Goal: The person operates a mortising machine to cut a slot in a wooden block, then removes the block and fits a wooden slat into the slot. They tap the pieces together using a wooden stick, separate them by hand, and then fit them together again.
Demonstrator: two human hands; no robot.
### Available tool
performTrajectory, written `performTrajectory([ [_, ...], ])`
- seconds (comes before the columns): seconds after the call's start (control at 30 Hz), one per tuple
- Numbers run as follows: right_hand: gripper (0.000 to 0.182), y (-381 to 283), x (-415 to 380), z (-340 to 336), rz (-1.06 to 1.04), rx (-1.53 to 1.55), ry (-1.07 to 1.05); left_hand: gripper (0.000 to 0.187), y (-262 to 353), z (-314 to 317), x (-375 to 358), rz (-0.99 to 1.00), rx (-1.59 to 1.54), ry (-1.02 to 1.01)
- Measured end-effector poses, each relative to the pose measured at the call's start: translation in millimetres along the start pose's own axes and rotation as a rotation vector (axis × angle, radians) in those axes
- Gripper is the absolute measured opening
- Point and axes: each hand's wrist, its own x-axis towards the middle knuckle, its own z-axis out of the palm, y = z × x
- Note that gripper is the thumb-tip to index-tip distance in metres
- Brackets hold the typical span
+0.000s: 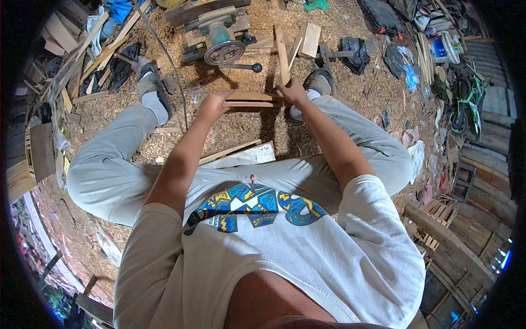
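My left hand (212, 106) is closed round the left end of short wooden pieces (249, 96), which lie crosswise in front of me with a dark gap between them. At their right end is my right hand (295, 92), its fingers closed on the lower end of a longer wooden strip (282, 52) that points away from me. Whether the right fingers also grip the short pieces is hard to make out. Just beyond the strip lie a pale wooden block (310, 39) and a thin stick (295, 53).
A vise-like machine with a metal handwheel (224, 52) and a black-knobbed lever (256, 68) stands ahead. A dark cable (174, 74) runs along the left. Wood shavings cover the ground. Scrap planks (112, 49) pile up at left; a green bicycle (471, 101) stands far right.
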Motion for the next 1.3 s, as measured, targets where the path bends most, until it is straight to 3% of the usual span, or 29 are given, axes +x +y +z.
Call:
performTrajectory([
  [0.13, 0.069, -3.9, -6.3, -0.5, 0.064, 0.14, -0.152, 0.061, -1.7, 2.8, 1.7, -0.052, -0.065, 0.004],
  [0.2, 0.077, -24.3, -23.7, -11.8, -0.056, -0.141, 0.093, 0.061, -0.5, 2.4, 2.2, -0.083, -0.061, 0.0],
  [0.23, 0.077, -29.8, -28.8, -17.5, -0.058, -0.141, 0.093, 0.061, -1.3, 3.2, 2.7, -0.111, -0.058, -0.004],
  [0.33, 0.077, -35.3, -37.6, -25.3, -0.619, -0.319, 0.064, 0.058, -7.2, 5.4, 2.1, -0.079, -0.138, 0.051],
  [0.37, 0.077, -35.2, -39.8, -25.9, -0.619, -0.32, 0.064, 0.058, -11.3, 3.8, 0.7, -0.078, -0.138, 0.052],
  [0.47, 0.062, -45.4, -48.8, -31.3, -0.739, -0.383, -0.151, 0.057, -9.6, -17.4, -5.3, -0.076, -0.217, 0.039],
  [0.6, 0.062, -53.2, -37.3, -42.1, -0.667, -0.397, -0.359, 0.054, -5.6, -39.0, -12.0, 0.049, -0.129, 0.106],
  [0.73, 0.045, -66.4, -47.7, -72.3, -0.882, -0.118, -0.152, 0.051, 12.8, -63.5, -20.1, 0.112, -0.073, 0.134],
  [0.8, 0.046, -73.2, -50.6, -85.8, -0.892, -0.124, -0.146, 0.049, 18.8, -75.2, -20.4, 0.191, 0.041, 0.201],
  [1.03, 0.05, -124.6, -49.1, -143.4, -1.028, -0.112, -0.015, 0.054, 63.2, -147.6, -30.1, 0.179, 0.032, 0.213],
  [1.17, 0.052, -162.6, -52.8, -173.7, -0.964, -0.222, 0.05, 0.057, 75.2, -180.5, -33.2, 0.255, 0.079, 0.358],
  [1.23, 0.051, -181.1, -56.4, -186.5, -1.074, -0.024, 0.248, 0.056, 87.1, -196.8, -35.2, 0.335, 0.063, 0.509],
  [1.3, 0.054, -192.6, -62.5, -192.2, -1.051, -0.054, 0.292, 0.057, 90.8, -202.3, -31.9, 0.363, 0.031, 0.576],
])
